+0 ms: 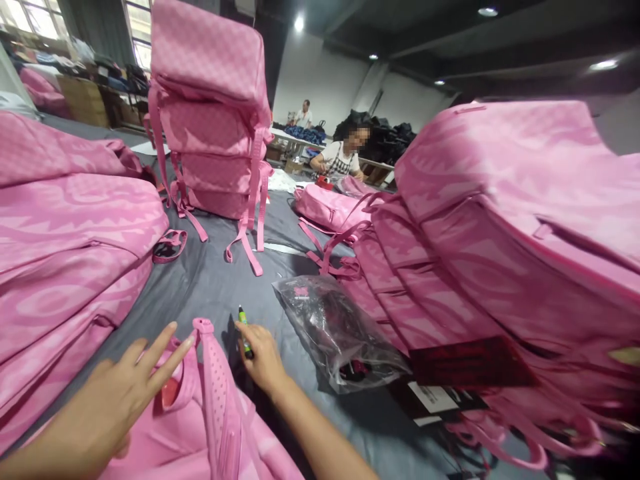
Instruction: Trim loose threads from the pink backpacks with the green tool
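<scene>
In front of me lies a pink backpack point(270, 440) with a perforated shoulder strap standing up from it. My left hand point(113, 393) is over its left side, fingers stretched apart, near a pink loop with a red patch. Nothing shows in that hand. My right hand point(263, 353) is closed around a green and black pen point(243, 327), its tip pointing away from me above the grey table cover. Right of that hand is a clear plastic bag point(335, 327) with dark contents and a pink print. Dark red hang tags point(475, 363) lie beyond it.
Pink backpacks are piled on the left point(75, 233) and on the right point(500, 220). A stack of pink bags point(210, 120) with dangling straps stands ahead on the grey-covered table point(210, 280). A person in a checked apron point(343, 160) works across the table; another is farther back.
</scene>
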`<state>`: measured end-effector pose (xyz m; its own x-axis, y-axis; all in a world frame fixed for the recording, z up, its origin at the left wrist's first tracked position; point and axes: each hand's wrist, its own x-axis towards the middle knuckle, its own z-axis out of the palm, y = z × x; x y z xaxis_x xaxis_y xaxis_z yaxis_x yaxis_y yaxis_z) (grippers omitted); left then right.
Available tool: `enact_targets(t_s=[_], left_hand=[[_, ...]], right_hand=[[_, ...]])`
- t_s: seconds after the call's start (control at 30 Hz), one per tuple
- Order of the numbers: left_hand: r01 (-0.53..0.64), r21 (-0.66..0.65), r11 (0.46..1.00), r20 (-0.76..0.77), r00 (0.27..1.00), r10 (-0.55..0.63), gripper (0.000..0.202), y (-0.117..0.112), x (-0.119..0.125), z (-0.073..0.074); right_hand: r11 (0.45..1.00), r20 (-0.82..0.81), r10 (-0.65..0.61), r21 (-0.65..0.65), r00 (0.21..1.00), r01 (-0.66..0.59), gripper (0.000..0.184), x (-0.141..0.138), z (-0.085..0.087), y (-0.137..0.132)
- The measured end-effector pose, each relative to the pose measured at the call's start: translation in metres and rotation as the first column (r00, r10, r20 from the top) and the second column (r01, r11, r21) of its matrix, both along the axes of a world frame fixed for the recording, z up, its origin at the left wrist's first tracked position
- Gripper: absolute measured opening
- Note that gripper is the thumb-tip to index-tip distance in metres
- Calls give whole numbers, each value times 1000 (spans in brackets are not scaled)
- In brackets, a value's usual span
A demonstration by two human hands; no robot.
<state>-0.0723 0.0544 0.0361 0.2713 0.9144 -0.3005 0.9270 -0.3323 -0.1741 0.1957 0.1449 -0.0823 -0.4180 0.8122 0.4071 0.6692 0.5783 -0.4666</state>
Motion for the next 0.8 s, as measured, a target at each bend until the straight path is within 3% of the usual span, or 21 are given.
enact_targets(t_s=[0.1, 0.33, 0.53, 0.7, 0.8], left_hand=[[19, 34, 999, -83, 996, -16, 129, 3, 7, 5], [68, 112, 991, -48, 997, -62, 107, -6, 2, 10], [101, 129, 987, 133, 984, -118, 106, -12, -12, 13], [-90, 231, 969, 180, 983, 49, 97, -23, -16, 14], [-115, 170, 979, 184, 979, 84, 95, -22, -16, 14]], right_hand=[[1000, -61, -9, -31, 998, 7, 44, 6, 21, -39], [985, -351, -145, -141, 925, 100, 35, 2, 78, -105], [994, -348, 102, -11, 932, -113, 41, -40, 126, -156], [977, -373, 103, -138, 922, -164, 42, -62, 124, -172], [974, -401, 125, -123, 907, -189, 48, -70, 112, -175]])
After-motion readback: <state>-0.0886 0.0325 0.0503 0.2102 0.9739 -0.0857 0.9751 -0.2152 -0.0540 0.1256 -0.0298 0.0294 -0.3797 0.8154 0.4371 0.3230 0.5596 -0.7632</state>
